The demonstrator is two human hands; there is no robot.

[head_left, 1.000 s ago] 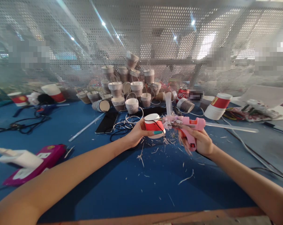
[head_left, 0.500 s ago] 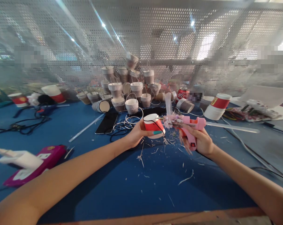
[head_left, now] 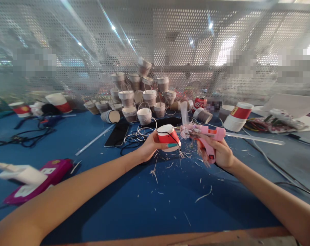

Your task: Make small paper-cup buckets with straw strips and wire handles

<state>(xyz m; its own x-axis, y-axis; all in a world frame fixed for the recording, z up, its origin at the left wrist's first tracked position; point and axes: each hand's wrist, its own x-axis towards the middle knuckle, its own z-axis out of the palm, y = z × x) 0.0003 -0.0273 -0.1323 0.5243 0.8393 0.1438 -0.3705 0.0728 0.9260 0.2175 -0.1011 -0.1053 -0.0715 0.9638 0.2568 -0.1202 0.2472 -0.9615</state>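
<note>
A red and white paper cup point(head_left: 167, 137) is gripped by my left hand point(head_left: 152, 147), thumb across its near side, base tipped upward. A black cord point(head_left: 176, 139) runs over the cup's base and down its side. My right hand point(head_left: 220, 152) is wrapped round a pink hot glue gun point(head_left: 208, 135), a clear glue stick point(head_left: 255, 138) jutting from its rear. The gun's nozzle points left, close by the cup's far right edge; whether it touches I cannot tell. Clumped glue and scraps cling about the gun's front.
Small bucket-like cups point(head_left: 144, 116) are piled at the back. Stacked paper cups point(head_left: 238, 116) lean at right, near a red can point(head_left: 199, 102). A phone point(head_left: 117, 134), a loose glue stick point(head_left: 93, 140), a magenta power strip point(head_left: 42, 181) and cables point(head_left: 18, 138) lie left. Glue strands litter the blue table point(head_left: 165, 201).
The glue gun's nozzle has shifted very slightly at the cup's edge. Both hands keep their holds and nearly the same places.
</note>
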